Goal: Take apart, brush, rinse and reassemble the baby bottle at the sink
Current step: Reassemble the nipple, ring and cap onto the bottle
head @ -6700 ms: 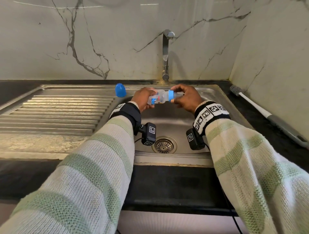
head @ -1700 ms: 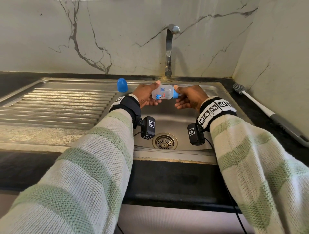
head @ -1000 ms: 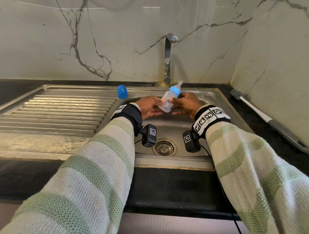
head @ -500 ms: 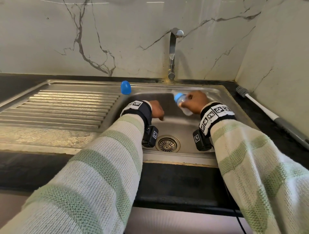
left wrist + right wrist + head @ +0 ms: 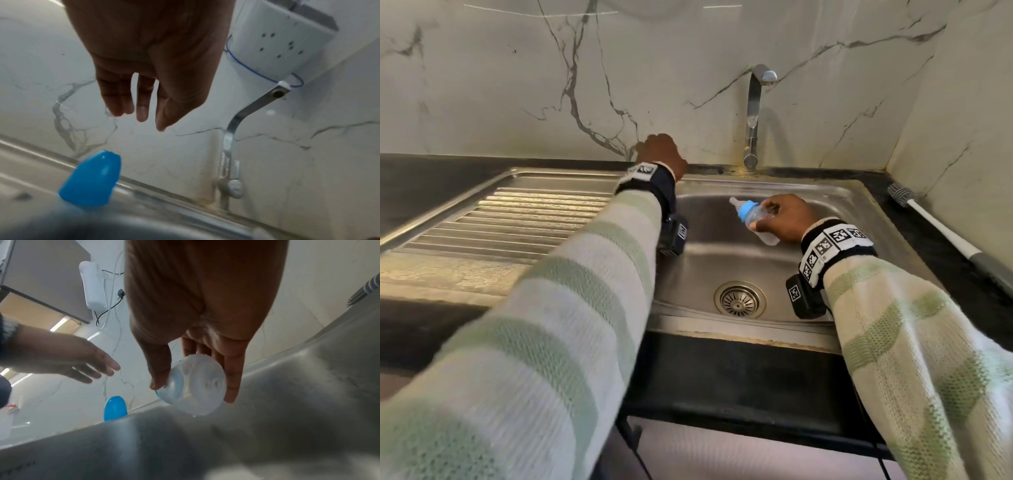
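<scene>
The clear baby bottle (image 5: 756,222), with its blue collar (image 5: 745,209) and teat on, hangs tilted over the sink basin (image 5: 722,260), teat pointing up and left. My right hand (image 5: 774,215) grips its body, and in the right wrist view thumb and fingers wrap the bottle's round base (image 5: 195,384). My left hand (image 5: 139,116) hovers open, fingers straight, just above the blue cap (image 5: 92,178), which stands on the sink's back rim. In the head view the left hand (image 5: 661,150) is near the wall and my wrist hides the cap. The cap (image 5: 115,408) also shows in the right wrist view.
The faucet (image 5: 755,113) rises at the back of the basin, with no water visible. A bottle brush (image 5: 928,219) with a white handle lies on the dark counter at the right. The ribbed drainboard (image 5: 517,219) stretches left. The drain (image 5: 739,299) sits in the basin floor.
My left hand let go of the bottle and moved up and back to the rim above the blue cap. The right hand alone now holds the bottle, tipped with its teat to the left.
</scene>
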Demonstrator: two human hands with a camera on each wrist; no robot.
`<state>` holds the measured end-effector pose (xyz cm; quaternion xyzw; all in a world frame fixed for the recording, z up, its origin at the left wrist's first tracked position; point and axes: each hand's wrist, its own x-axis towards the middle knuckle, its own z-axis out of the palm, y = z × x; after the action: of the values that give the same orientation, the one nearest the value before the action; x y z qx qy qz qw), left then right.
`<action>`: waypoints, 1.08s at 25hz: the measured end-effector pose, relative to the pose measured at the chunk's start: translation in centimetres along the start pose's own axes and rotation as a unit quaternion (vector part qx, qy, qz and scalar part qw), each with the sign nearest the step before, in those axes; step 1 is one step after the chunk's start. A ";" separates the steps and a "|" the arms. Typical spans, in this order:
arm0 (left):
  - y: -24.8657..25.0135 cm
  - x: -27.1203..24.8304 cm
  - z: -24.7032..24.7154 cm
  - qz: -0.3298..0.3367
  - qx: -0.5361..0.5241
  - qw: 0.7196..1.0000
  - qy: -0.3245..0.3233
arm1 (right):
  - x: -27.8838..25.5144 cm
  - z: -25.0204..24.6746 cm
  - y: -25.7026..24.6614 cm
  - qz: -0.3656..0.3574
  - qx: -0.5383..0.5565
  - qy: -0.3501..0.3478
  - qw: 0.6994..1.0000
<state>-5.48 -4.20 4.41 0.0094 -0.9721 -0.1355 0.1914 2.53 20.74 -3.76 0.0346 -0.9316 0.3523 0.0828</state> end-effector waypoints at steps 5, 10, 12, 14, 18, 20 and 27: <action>-4.5 4.8 2.4 0.031 0.131 0.976 -0.172 | 0.5 0.4 -0.1 -0.014 0.008 -0.011 1.000; -5.9 6.0 3.5 0.021 0.100 0.974 -0.202 | 1.0 0.5 0.2 -0.022 -0.002 0.003 1.000; -4.4 4.9 2.2 0.025 0.076 0.984 -0.158 | 1.3 0.5 0.5 -0.011 -0.016 0.009 1.000; -2.0 3.3 0.8 0.036 0.006 0.993 -0.114 | 1.4 0.3 0.6 0.013 -0.013 0.026 1.000; 3.3 -1.5 -1.2 -0.005 -0.298 0.949 -0.104 | 1.1 -0.5 0.6 0.039 -0.008 0.056 0.998; 5.0 -4.2 0.0 0.004 -0.333 0.939 -0.082 | 0.7 -1.1 0.7 0.046 -0.013 0.076 0.996; 5.0 -8.9 6.5 0.089 -0.086 0.978 -0.166 | -0.6 -2.3 1.1 0.046 -0.062 0.041 0.996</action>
<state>0.49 2.94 -3.28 -0.1161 -0.9719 -0.2011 0.0390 3.31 23.08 -2.86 -0.0275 -0.9481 0.2983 0.1067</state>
